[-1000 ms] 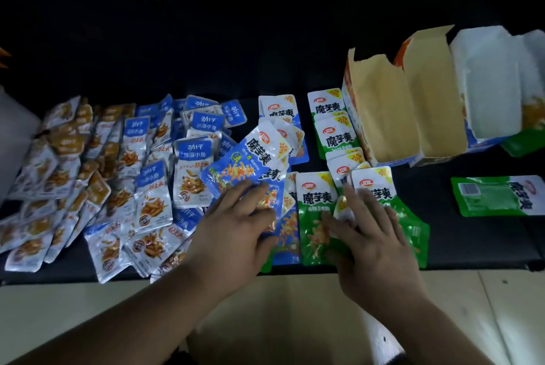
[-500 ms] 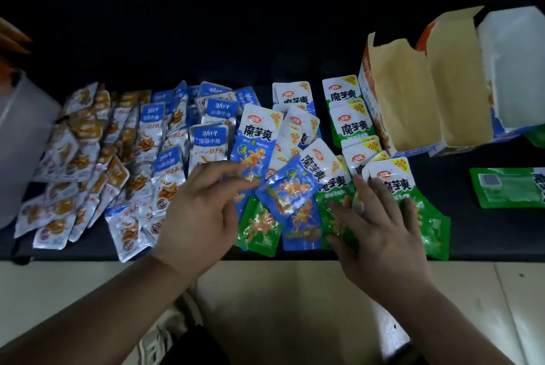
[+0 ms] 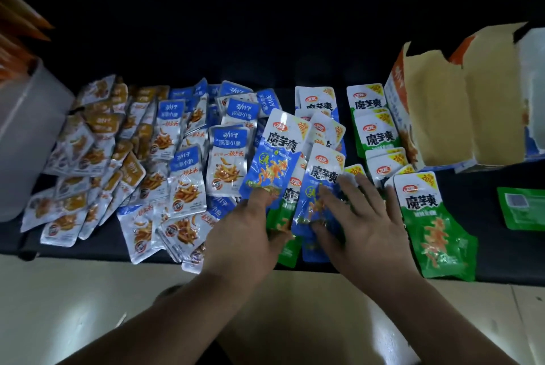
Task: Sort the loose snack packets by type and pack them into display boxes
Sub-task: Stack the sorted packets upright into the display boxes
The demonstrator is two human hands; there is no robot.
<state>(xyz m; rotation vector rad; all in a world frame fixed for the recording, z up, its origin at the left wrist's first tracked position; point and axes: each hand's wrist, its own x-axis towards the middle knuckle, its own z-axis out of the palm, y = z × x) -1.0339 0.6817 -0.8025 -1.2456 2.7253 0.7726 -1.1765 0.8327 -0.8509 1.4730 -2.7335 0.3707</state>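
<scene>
Our hands are both out over the middle of the black surface (image 3: 472,185), among the white-topped snack packets. Our left hand (image 3: 247,235) reaches forward with its fingers nearly straight, the fingertips on the lower edge of a tilted blue packet (image 3: 271,167) and the thumb lying against a green packet (image 3: 287,252) beneath it; we see nothing clasped in it. Our right hand (image 3: 365,217) lies flat with the fingers spread, pressing on a second blue packet (image 3: 321,185) just beside the first, and it holds nothing either. Behind these, more blue packets (image 3: 318,102) lie in a loose overlapping pile, and to their right a row of green-bottomed packets (image 3: 373,136) runs back toward the open display boxes (image 3: 436,117), which stand at the far right with their plain card insides facing us. One larger green packet (image 3: 433,232) lies alone just right of our right hand, close to the front edge, and a face-down green packet (image 3: 522,208) sits well apart at the right border. On the left half, blue-topped fish packets (image 3: 227,155) overlap in a heap, with brown-topped packets (image 3: 94,152) spread beyond them, up to a pale plastic container (image 3: 26,134) at the left edge.
</scene>
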